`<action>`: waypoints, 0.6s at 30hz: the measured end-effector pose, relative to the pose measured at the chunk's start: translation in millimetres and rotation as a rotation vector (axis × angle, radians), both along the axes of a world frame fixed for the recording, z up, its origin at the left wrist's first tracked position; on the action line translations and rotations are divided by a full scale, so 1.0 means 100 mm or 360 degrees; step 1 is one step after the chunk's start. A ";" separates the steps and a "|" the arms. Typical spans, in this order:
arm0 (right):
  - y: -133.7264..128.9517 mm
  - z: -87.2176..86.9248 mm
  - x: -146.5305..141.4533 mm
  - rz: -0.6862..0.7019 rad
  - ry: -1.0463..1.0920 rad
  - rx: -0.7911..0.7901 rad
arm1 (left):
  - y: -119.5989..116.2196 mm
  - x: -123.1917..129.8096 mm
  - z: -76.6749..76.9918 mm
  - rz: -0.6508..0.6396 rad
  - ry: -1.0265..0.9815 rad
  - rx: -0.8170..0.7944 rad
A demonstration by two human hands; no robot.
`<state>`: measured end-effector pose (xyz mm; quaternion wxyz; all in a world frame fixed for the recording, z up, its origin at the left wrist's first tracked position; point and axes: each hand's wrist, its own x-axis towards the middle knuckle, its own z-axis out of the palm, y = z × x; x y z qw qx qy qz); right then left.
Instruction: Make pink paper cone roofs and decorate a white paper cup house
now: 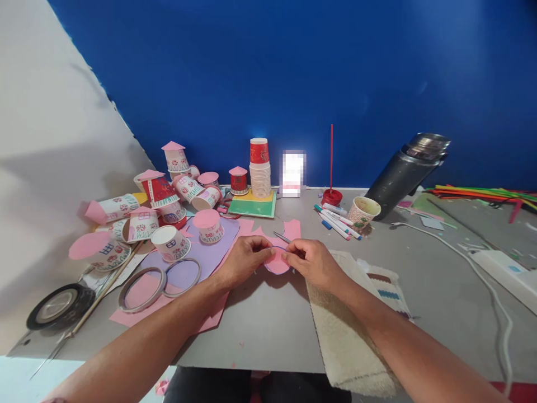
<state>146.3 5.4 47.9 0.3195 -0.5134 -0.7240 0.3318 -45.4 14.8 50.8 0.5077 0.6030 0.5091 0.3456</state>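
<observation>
The left hand (245,260) and right hand (314,262), fingers curled, pinch opposite edges of a pink paper disc (277,263); stacked paper cups (260,180) stand beyond the disc.

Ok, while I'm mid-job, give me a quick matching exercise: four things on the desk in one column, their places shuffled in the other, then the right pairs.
Things:
1. pink paper circle
2. tall cup stack
3. black roll
4. patterned cup

Places:
A. at the far left of the desk
B. beside the loose marker pens
C. held between the fingers of the left hand and right hand
D. standing on the green-and-yellow board

Pairs: 1-C, 2-D, 3-A, 4-B
</observation>
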 end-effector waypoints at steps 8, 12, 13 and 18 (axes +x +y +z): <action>0.00 0.02 0.01 -0.0035 -0.0019 0.0004 | -0.01 0.00 0.03 -0.0092 -0.0036 -0.0019; 0.00 0.02 0.01 -0.0025 -0.0014 0.0017 | -0.01 0.00 0.03 -0.0092 0.0013 -0.0013; -0.01 0.02 0.01 -0.0025 -0.0020 0.0020 | -0.02 0.01 0.03 -0.0085 0.0024 -0.0012; -0.01 0.00 0.01 -0.0016 -0.0046 0.0025 | -0.02 0.01 0.03 -0.0059 0.0029 -0.0031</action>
